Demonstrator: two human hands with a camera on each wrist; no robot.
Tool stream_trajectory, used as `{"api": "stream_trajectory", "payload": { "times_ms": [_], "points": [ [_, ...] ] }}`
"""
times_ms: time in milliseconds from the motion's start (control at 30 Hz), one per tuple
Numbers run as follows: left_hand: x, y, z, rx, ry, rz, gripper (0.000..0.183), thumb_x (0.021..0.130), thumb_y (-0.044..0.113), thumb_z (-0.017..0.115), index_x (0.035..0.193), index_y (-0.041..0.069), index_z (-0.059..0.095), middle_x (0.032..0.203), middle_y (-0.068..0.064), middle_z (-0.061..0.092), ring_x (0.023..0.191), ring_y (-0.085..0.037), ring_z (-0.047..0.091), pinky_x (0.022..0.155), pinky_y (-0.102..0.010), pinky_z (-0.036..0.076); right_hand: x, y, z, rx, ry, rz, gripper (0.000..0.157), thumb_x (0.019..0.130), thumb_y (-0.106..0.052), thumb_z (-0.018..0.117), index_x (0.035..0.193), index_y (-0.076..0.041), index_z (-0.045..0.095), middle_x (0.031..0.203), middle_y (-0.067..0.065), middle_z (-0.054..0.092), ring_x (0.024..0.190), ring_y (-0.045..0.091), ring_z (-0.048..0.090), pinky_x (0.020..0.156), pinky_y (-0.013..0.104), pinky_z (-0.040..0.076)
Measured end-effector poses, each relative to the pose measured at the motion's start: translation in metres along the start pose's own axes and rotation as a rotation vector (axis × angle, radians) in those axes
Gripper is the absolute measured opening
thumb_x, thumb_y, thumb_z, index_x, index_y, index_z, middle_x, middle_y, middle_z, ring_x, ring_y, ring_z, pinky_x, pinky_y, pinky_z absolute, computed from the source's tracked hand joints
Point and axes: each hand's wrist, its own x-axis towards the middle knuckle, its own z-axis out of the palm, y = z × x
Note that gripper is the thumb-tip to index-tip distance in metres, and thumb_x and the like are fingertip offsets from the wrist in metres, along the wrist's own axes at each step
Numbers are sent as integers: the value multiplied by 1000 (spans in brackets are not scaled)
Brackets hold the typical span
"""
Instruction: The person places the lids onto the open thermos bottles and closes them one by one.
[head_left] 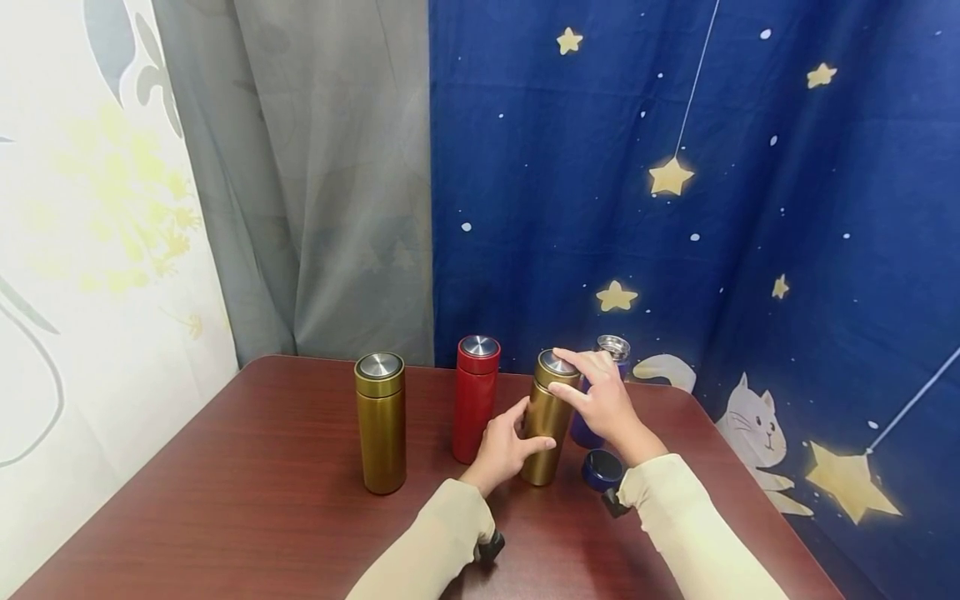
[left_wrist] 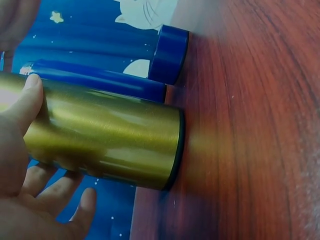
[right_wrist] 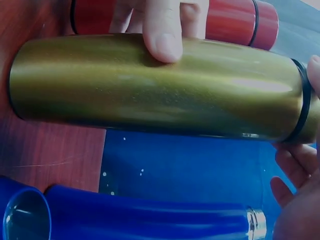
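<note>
Left hand (head_left: 506,450) and right hand (head_left: 603,396) are both clamped on one gold flask (head_left: 549,410): its body is held between the thumb and fingers of the left, and its cap (head_left: 546,374) is gripped from above and the near side by the right. The flask is kept upright, its base at the tabletop, on the right half of the table (head_left: 262,500).

Just behind it to the right, a blue flask (right_wrist: 150,215) is stood without its lid, its metal neck (head_left: 613,347) exposed. A blue cap (head_left: 602,468) is set on the wood near that flask's foot. To the left of the held flask, a capped red flask (head_left: 474,408) is placed upright, partly hidden by the left hand. Farther left, well apart from the hands, a second gold flask (head_left: 381,442) is stood with its cap on.

Both forearms are covered by cream sleeves (head_left: 420,558). Beyond the table, a grey curtain (head_left: 360,208) and a blue curtain (head_left: 525,183) printed with yellow stars are hung.
</note>
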Motion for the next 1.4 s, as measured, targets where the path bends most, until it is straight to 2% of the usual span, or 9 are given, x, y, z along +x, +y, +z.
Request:
{"api": "stream_trajectory", "payload": {
  "times_ms": [133,300,433,600,733,833,1000,1300,1400],
  "points": [
    [3,-1,-2,1,-18,-9,80,78,33,83,144,8,46,127,-13,63,111,-27,63,91,-42,51,1,2,-4,24,-54,-4,52,79,-20,80,127,-12,64,112,10,66,103,30,50,89,51,38],
    [6,-3,-5,-27,-41,18,76,78,30,83,143,11,48,125,-8,64,107,-22,65,88,-36,53,2,4,-6,54,-101,8,51,82,-18,76,130,-12,61,119,11,64,107,30,49,90,52,39],
    [4,-4,-5,-42,-50,23,75,78,29,83,142,12,49,124,-9,65,106,-23,65,87,-35,53,-1,0,-5,93,-113,84,52,84,-23,75,133,-15,59,124,11,62,111,30,49,93,53,40],
    [1,-2,-2,-19,-38,4,77,80,33,81,145,12,46,126,-11,64,109,-27,64,89,-41,53,-4,-8,1,112,-92,213,59,80,-33,79,133,-21,56,128,8,61,113,31,52,91,55,44],
    [-2,-1,4,19,-20,-11,79,78,39,82,145,18,44,126,-4,63,109,-23,63,90,-42,52,-4,-12,4,107,-55,246,60,77,-31,83,132,-21,58,124,7,63,110,31,54,87,53,47],
    [-3,-1,9,83,21,-12,83,73,43,84,143,20,45,125,0,63,106,-17,62,89,-38,51,-4,-12,6,108,-42,240,60,77,-29,83,131,-20,59,122,9,64,108,31,55,86,52,48],
    [-3,0,11,164,95,20,80,71,39,87,138,18,49,116,0,67,97,-16,65,83,-35,53,-3,-12,6,124,-46,209,59,77,-27,83,131,-17,60,125,9,63,113,31,54,90,52,46],
    [2,0,7,129,40,47,76,71,39,87,136,19,52,112,2,69,92,-14,66,83,-33,53,0,-4,0,187,-91,170,59,77,-23,83,132,-17,60,129,7,61,117,31,53,97,53,42],
    [4,-2,3,99,-6,52,78,71,38,87,138,17,52,114,1,68,92,-13,66,83,-32,53,0,0,-3,199,-119,140,58,78,-21,82,132,-17,60,130,7,61,119,30,54,98,53,41]
  ]
}}
